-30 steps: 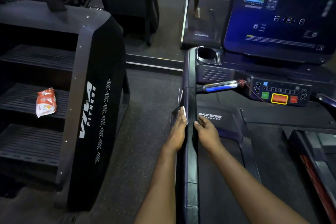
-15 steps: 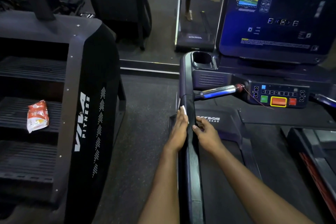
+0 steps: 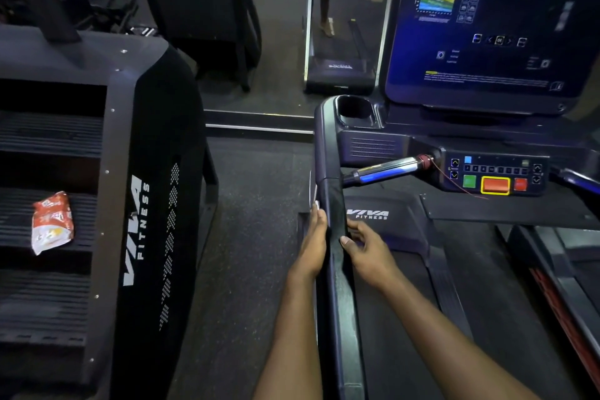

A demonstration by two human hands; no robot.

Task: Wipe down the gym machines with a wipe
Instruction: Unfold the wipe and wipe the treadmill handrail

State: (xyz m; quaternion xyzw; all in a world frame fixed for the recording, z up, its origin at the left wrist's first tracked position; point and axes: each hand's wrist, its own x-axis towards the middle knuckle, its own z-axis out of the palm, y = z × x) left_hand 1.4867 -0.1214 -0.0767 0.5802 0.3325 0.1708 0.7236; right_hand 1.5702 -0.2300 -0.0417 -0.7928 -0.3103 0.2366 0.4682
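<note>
Treadmill handrail [image 3: 336,214] under wiping, head-camera view. The left hand [image 3: 311,245] lies flat along the rail's outer face with fingers straight, its grip open and pressing rather than clasping. A sliver of the white wipe [image 3: 315,204] shows just past the fingertips, trapped between hand and rail; the rest of the cloth is hidden. A flat hand spreads pressure over a long strip of surface, which suits a sliding stroke. The right hand [image 3: 368,248] meets the rail from the inner side, thumb over the top edge and fingers curled against it. Its grip is closed on the handrail, probably to steady the bar against the opposing push. Beyond the hands lie the cup holder [image 3: 354,110], control panel [image 3: 496,175] and console screen [image 3: 487,42], none of them touched by either hand. To the left stands a stair machine [image 3: 156,172], with an orange-and-white packet [image 3: 52,221] resting on one step.
</note>
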